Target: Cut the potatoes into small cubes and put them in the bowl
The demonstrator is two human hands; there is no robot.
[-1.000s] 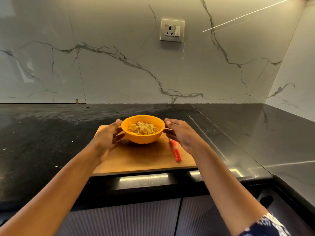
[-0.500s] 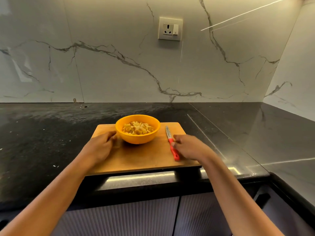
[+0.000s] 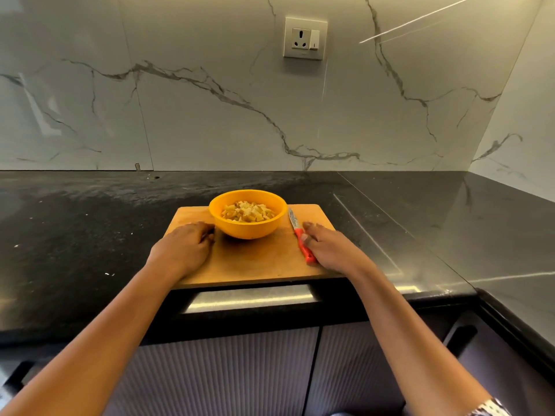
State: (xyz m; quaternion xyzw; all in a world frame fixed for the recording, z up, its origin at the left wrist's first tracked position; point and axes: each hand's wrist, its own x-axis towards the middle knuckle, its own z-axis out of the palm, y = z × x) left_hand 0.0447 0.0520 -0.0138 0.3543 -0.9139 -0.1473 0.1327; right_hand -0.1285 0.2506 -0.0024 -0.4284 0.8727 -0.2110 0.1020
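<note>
We see a black counter [image 3: 90,235], with the wooden cutting board [image 3: 255,262] at its front edge. Orange bowl [image 3: 249,231] sits mid far edge of the board. Left hand [image 3: 183,250] rests on the board's left side just beside the bowl, fingers loosely curled, holding nothing. Right hand [image 3: 330,250] lies flat near the right edge, fingers fairly straight, thumb touching the knife [image 3: 300,235] handle, no grip. Potato cubes [image 3: 247,212] are in the bowl.

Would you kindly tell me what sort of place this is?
Most likely a home kitchen: a dark stone countertop against a marble-look backsplash with a wall socket, and a wooden cutting board carrying an orange bowl of potato cubes beside a red-handled knife.
</note>
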